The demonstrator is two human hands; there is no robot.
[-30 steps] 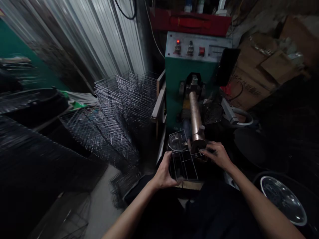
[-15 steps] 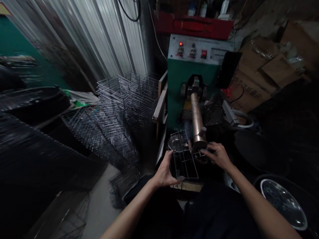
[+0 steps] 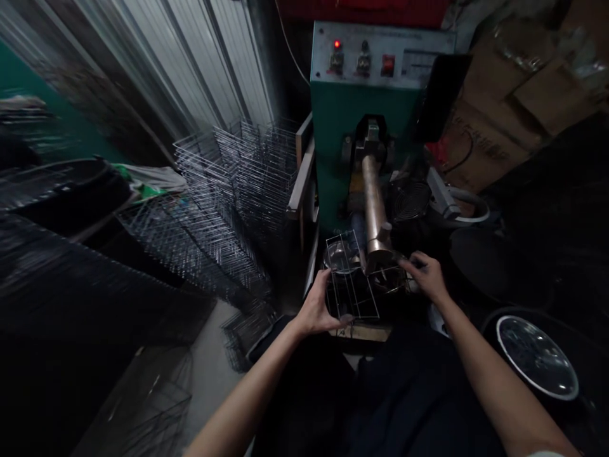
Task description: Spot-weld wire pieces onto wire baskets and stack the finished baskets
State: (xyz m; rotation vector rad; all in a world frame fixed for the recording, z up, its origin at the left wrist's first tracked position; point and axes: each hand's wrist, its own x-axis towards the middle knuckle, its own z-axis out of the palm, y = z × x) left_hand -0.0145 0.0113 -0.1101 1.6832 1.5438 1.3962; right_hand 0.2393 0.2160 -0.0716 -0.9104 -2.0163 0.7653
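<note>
My left hand (image 3: 318,308) grips the left and near edges of a wire rack (image 3: 354,295), its thumb at the near edge. Right of the rack, my right hand (image 3: 425,276) is closed, with thumb and fingers pinched beside the end of a copper-coloured cylinder arm (image 3: 375,203); what they hold is too small and dark to make out. That arm juts from a green machine (image 3: 328,152) toward me, over the rack's right side. A round clear dish (image 3: 340,256) shows behind the rack's wires.
Stacked wire racks (image 3: 228,184) stand at the left. A wooden bar (image 3: 301,184) sticks out beside the machine. Cardboard boxes (image 3: 490,139) lie at the right, and a round bowl (image 3: 537,357) with a pale rim stands at the lower right.
The view has tipped downward, so the machine sits higher in it. My right hand has moved slightly right, away from the cylinder's end. My left hand keeps its grip on the rack.
</note>
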